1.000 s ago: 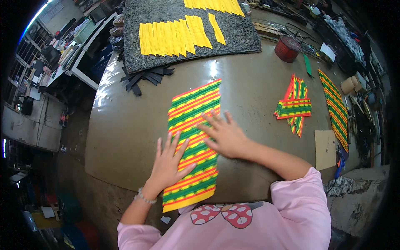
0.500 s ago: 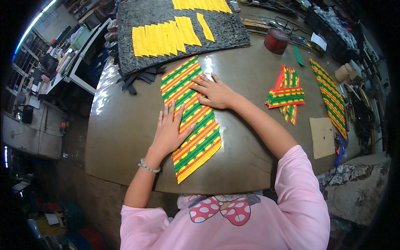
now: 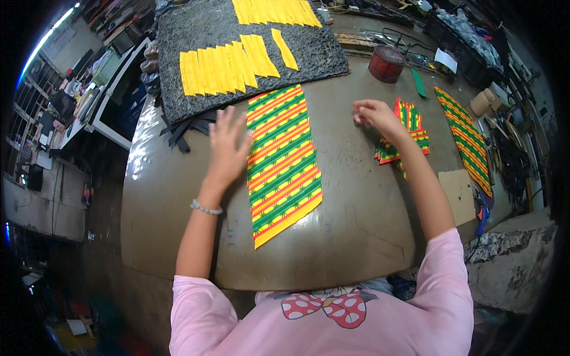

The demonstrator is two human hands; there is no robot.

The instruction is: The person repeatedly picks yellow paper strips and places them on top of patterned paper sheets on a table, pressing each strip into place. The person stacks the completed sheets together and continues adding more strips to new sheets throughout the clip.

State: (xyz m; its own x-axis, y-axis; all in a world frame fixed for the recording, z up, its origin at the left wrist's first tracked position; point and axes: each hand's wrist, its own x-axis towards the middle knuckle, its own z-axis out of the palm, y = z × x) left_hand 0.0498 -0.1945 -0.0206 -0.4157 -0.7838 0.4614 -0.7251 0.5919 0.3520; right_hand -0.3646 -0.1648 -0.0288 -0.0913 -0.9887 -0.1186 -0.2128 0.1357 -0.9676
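A striped green, yellow and red piece of fabric [image 3: 282, 166] with slanting ends lies flat on the brown table. Its right edge is slightly stepped. My left hand [image 3: 227, 145] is open beside its left edge, fingers spread; I cannot tell whether the thumb touches it. My right hand [image 3: 380, 118] hovers apart from it on the right, fingers loosely bent and nothing visible in them. Partly hidden behind that hand and forearm is a crossed pile of matching striped strips [image 3: 418, 139]. Farther right lies another striped piece [image 3: 466, 139].
Rows of yellow strips [image 3: 217, 70] lie on a dark rough slab [image 3: 309, 56] at the far side. Black strips [image 3: 181, 133] lie by its near edge. A red tin [image 3: 386, 64], a green strip [image 3: 419, 83] and a beige sheet [image 3: 457, 196] are on the right.
Both hands have lifted off the striped fabric and moved apart, the right one toward the crossed pile. The fabric now lies straighter.
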